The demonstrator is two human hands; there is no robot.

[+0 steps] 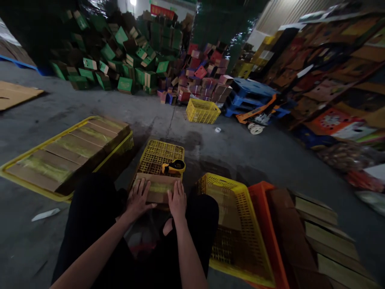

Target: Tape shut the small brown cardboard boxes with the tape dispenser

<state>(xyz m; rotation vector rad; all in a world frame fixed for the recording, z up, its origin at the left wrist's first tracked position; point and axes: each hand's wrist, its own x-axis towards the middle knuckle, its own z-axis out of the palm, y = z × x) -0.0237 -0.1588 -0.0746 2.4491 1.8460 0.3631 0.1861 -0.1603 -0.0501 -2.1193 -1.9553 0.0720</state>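
A brown cardboard box (158, 192) with yellowish tape along its top lies in front of me on an upturned yellow plastic crate (162, 150). My left hand (138, 200) rests flat on the box's left end, fingers stretched out. On its right end lies my right hand (178, 198), fingers also extended. Just beyond the box, a yellow and black tape dispenser (174, 166) sits on the crate. Both palms press on the cardboard without wrapping round it.
To the left stands a yellow crate (64, 197) filled with taped boxes (75, 146). At right are another yellow crate (255, 224) holding cardboard and an orange crate (264, 200) beside more boxes (321, 233). Farther off are a yellow basket (203, 111), blue pallets (251, 90) and heaped cartons (124, 84).
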